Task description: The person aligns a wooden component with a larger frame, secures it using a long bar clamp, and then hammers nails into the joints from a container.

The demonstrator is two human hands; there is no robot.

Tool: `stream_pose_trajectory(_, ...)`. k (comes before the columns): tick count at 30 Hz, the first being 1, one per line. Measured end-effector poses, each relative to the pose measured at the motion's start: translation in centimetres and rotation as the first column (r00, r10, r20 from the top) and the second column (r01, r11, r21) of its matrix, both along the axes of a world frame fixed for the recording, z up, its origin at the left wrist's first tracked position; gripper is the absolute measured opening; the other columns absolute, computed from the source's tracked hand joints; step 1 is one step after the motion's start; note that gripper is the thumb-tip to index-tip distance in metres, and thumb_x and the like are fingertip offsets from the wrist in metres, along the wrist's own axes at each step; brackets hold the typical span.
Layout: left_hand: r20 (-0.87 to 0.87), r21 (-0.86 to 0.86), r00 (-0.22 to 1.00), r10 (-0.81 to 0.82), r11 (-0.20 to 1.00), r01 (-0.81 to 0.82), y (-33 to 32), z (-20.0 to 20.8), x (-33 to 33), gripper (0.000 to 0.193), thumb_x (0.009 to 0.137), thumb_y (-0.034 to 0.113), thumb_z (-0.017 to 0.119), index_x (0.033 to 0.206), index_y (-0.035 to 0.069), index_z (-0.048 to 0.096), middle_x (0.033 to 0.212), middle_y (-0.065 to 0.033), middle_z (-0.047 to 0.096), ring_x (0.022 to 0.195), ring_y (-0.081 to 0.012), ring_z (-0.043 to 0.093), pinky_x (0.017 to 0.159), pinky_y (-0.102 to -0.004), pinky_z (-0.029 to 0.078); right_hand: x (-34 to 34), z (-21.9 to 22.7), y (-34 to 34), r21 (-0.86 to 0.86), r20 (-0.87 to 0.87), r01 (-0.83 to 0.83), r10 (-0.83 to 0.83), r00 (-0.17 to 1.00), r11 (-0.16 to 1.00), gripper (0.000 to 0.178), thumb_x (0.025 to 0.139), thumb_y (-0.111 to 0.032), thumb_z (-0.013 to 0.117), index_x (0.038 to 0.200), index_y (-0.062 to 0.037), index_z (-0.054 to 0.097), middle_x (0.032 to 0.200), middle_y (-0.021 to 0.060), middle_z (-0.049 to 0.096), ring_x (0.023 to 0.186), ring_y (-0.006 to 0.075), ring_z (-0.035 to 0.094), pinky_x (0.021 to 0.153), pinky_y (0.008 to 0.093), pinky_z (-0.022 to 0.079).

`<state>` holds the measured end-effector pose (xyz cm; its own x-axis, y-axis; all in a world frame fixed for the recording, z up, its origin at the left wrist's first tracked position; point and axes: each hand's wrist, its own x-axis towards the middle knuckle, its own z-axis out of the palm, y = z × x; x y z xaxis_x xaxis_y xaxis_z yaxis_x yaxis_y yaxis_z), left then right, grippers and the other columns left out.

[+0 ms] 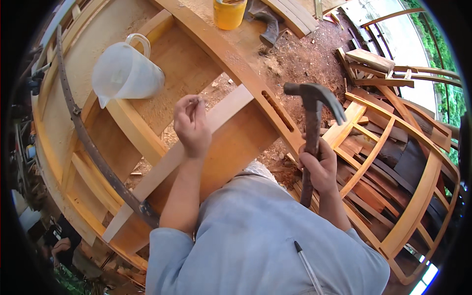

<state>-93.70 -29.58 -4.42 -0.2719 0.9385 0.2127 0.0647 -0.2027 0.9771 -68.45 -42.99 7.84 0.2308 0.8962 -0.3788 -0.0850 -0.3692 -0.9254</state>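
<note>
Your right hand clamps a hammer, head up, near the slotted beam;
your left hand has fingertips pinched together over the pale board; whether they hold anything, I cannot tell; a lower grip should free the swing; keep those fingertips clear.

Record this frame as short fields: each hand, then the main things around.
Left hand: raised over a pale board, fingertips pinched; contents unclear
Right hand: gripping a claw hammer, head up
Pitcher: translucent, left of left hand
Bucket: yellow, at top edge
Slatted frame: curved, wooden, at right
Pen: on blue shirt
</note>
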Motion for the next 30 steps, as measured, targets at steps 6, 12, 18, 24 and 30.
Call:
stream_pose_trajectory(6, -0.107, 0.044, 0.978, -0.179, 0.982, 0.185, 1.6, 1.4, 2.8, 0.008, 0.094, 0.002, 0.069, 0.101, -0.003, 0.067, 0.092, -0.0056, 0.070, 0.085, -0.0103, 0.064, 0.078, -0.0233, 0.052, 3.3, -4.3, -6.0, -0.201, 0.051, -0.030, 0.041, 0.998, 0.979, 0.019, 0.091, -0.009, 0.068, 0.105, -0.0003, 0.059, 0.069, -0.0001, 0.057, 0.056, 0.0079, 0.054, 0.052, 0.0256, 0.044)
stream_pose_trajectory(12, -0.022, -0.013, 0.963, -0.270, 0.963, 0.270, 1.8, 0.2, 3.9, 0.007, 0.094, 0.000, 0.068, 0.100, -0.003, 0.069, 0.093, -0.0068, 0.071, 0.084, -0.0111, 0.066, 0.079, -0.0242, 0.053, 3.1, -4.4, -7.5, -0.221, 0.129, -0.020, 0.050, 0.990, 0.975, 0.018, 0.090, -0.014, 0.071, 0.094, -0.0034, 0.057, 0.062, -0.0021, 0.053, 0.050, 0.0075, 0.051, 0.047, 0.0266, 0.041)
stream_pose_trajectory(18, -0.172, 0.093, 0.960, -0.222, 0.966, 0.241, 2.1, -0.7, 4.3, 0.005, 0.095, -0.002, 0.066, 0.098, -0.002, 0.070, 0.094, -0.0069, 0.072, 0.084, -0.0113, 0.067, 0.076, -0.0254, 0.055, 2.1, -2.2, -5.2, -0.179, 0.232, -0.071, 0.112, 0.966, 0.981, 0.018, 0.090, -0.011, 0.068, 0.100, -0.0013, 0.057, 0.068, -0.0015, 0.054, 0.053, 0.0071, 0.051, 0.047, 0.0248, 0.040)
stream_pose_trajectory(24, -0.283, 0.152, 0.926, -0.249, 0.942, 0.299, 2.5, -2.0, 4.3, 0.005, 0.094, 0.000, 0.067, 0.098, 0.000, 0.070, 0.095, -0.0104, 0.073, 0.082, -0.0162, 0.070, 0.074, -0.0279, 0.056, 0.8, 0.5, -1.2, -0.195, 0.333, -0.241, 0.295, 0.896, 0.951, 0.034, 0.089, -0.018, 0.070, 0.112, 0.0039, 0.060, 0.071, 0.0006, 0.053, 0.066, 0.0096, 0.051, 0.059, 0.0281, 0.043)
stream_pose_trajectory(30, -0.440, 0.204, 0.880, -0.176, 0.936, 0.288, 2.0, -1.2, 4.6, 0.008, 0.090, 0.005, 0.069, 0.097, 0.003, 0.071, 0.095, -0.0159, 0.073, 0.087, -0.0346, 0.070, 0.075, -0.0388, 0.056, -1.1, 1.2, 0.7, -0.008, 0.247, -0.286, 0.279, 0.928, 0.958, 0.038, 0.094, -0.023, 0.068, 0.122, 0.0013, 0.060, 0.076, 0.0056, 0.058, 0.072, 0.0135, 0.056, 0.065, 0.0332, 0.046)
